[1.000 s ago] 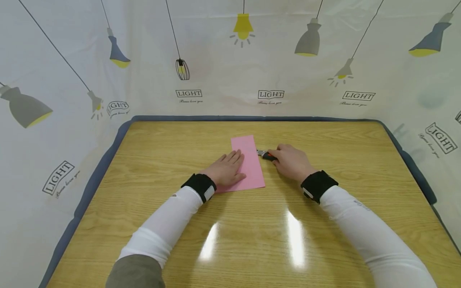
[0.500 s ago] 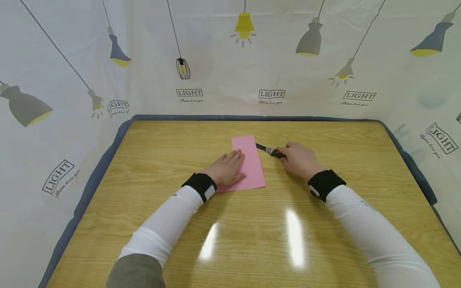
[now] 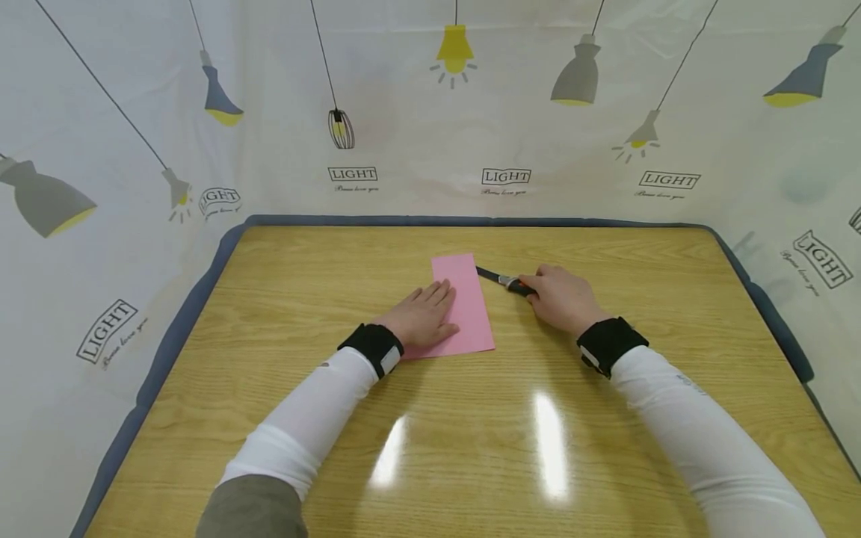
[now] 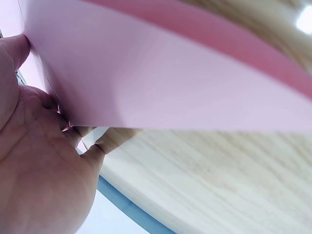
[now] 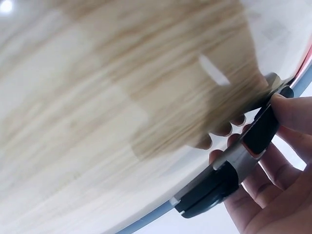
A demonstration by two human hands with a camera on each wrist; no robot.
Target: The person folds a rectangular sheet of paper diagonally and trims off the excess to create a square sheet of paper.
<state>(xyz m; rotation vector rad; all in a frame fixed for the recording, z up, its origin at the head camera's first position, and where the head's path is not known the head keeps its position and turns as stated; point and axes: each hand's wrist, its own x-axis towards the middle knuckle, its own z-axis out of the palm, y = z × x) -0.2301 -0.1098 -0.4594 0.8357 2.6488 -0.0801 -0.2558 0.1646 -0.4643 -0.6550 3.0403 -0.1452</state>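
Observation:
A pink sheet of paper lies near the middle of the table, its long right side facing the other hand. Spread flat, my left hand presses on its left part. Up close in the left wrist view, a portion of the paper bows up beside the palm, with a darker pink band along one margin. My right hand grips a utility knife with a black and silver handle. Its long dark blade points left, the tip right at the paper's right edge. Thumb and fingers clasp the knife handle in the right wrist view.
The glossy wooden table has a blue-grey padded border along its back and sides. Beyond it hangs a white backdrop printed with lamps. Black straps circle both wrists over white sleeves.
My right hand has shifted right and slightly back with the utility knife, and more of the blade shows beside the paper. The left hand and the paper stay put.

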